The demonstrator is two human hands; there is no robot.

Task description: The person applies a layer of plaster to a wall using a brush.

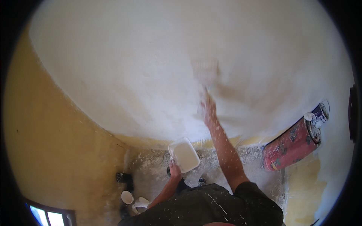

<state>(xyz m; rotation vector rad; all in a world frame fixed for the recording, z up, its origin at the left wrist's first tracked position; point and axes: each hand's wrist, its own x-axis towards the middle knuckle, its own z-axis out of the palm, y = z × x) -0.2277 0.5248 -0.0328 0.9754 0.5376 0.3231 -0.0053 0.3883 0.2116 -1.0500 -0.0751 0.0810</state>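
High on the wall in front of me, my right hand is closed around the handle of a wide paintbrush. Motion blurs the brush, and its bristles lie at or very near the white-coated surface. White specks dot my right forearm. Lower down, my left hand grips the left side of a white rectangular tub, thumb by the rim and the other fingers mostly hidden under it. Inside the tub is white paint. A strip along the wall's bottom is still yellow.
A yellow wall meets the white one at left. To the right stands a red drum with a dark paint can on it. White splatter covers the floor. Behind on the left are a white round container and a window.
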